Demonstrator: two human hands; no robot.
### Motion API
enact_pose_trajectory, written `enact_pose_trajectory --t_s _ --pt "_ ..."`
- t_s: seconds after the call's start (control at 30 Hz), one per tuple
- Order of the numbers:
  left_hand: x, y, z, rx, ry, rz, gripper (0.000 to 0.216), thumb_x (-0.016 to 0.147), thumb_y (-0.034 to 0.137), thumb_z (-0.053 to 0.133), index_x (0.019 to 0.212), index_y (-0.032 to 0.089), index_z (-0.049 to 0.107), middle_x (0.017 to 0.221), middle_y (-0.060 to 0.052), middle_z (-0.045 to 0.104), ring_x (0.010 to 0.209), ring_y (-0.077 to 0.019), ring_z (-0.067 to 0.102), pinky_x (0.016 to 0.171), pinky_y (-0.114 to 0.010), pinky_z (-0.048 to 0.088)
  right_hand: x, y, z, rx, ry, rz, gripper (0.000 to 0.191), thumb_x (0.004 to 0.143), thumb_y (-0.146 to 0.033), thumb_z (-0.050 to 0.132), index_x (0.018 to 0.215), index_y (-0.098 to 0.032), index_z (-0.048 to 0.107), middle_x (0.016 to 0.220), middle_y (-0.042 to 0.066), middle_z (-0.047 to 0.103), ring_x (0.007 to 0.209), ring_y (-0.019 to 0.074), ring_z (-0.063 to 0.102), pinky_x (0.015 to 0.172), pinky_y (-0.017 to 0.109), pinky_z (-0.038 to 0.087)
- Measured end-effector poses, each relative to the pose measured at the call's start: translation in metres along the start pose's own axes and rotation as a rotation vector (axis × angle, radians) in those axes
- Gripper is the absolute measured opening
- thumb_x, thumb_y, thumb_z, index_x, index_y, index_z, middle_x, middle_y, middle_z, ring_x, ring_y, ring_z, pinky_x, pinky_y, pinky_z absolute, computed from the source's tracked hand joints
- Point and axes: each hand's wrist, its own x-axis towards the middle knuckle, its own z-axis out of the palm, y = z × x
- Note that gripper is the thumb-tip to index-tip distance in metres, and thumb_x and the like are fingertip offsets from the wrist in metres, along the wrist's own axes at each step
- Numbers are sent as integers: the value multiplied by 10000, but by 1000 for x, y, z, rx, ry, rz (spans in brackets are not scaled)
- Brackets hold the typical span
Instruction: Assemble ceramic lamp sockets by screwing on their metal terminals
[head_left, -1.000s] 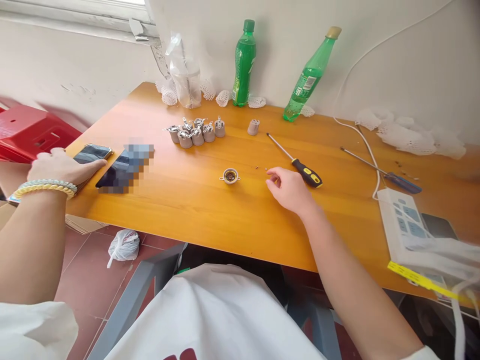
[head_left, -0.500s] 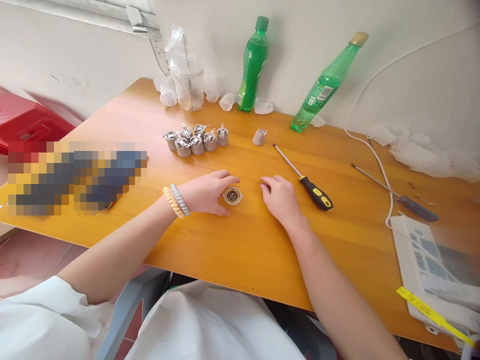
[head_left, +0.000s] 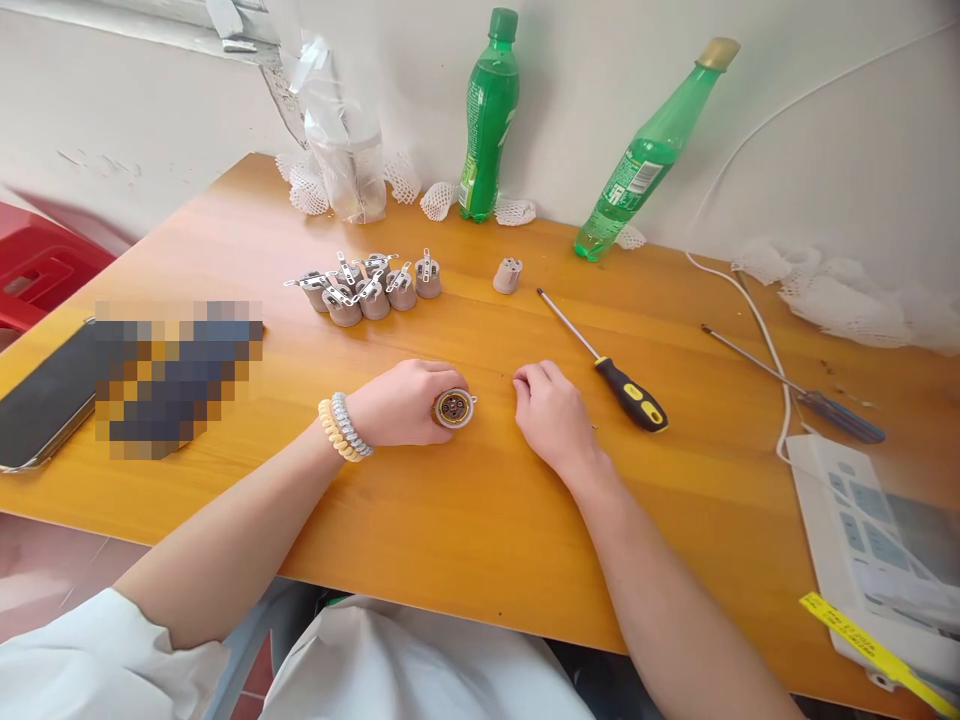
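My left hand [head_left: 401,402] is closed around a small round lamp socket [head_left: 454,408] near the middle of the orange wooden table [head_left: 450,520], the socket's open brass face tilted toward me. My right hand [head_left: 551,412] rests just right of it, fingers curled in a pinch over a tiny dark speck on the wood; what it pinches is too small to name. A yellow-and-black screwdriver [head_left: 628,394] lies close to the right hand. Several grey sockets with metal tabs [head_left: 367,288] are clustered behind, and a lone one [head_left: 507,275] lies apart.
Two green bottles [head_left: 486,115] [head_left: 645,155] and a clear plastic bottle [head_left: 341,150] stand against the back wall with white foam netting. A second screwdriver [head_left: 806,395], a white cable and a power strip [head_left: 862,530] sit at the right. A phone [head_left: 45,400] lies at the left.
My left hand left the phones at the left, crossed to the centre and closed on the socket, tipping it up. My right hand drew back slightly and curled its fingers.
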Motion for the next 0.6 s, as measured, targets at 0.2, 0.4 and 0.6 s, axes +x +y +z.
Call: enact_pose_trajectory --t_s 0.2,0.4,0.6 --pt "-3 8 9 -97 110 33 324 630 150 638 953 181 622 1025 -74 623 891 -194 618 826 -313 497 -5 -3 1 7 -11 -43 248 914 -206 437 929 -183 683 896 76 658 778 200 630 711 314 462" --pt "-9 9 10 -372 186 -24 500 716 214 667 1169 201 457 1006 -60 645 837 -160 642 776 -300 531 -7 4 -13 187 255 -19 225 880 -191 458 973 -177 662 886 71 678 751 178 627 706 307 486" --pt "-15 -8 14 -22 382 128 432 736 224 670 1100 214 438 984 -63 664 834 -173 657 749 -305 535 -8 54 -68 178 441 243 191 823 -313 539 906 -189 658 793 44 676 588 146 555 613 308 482"
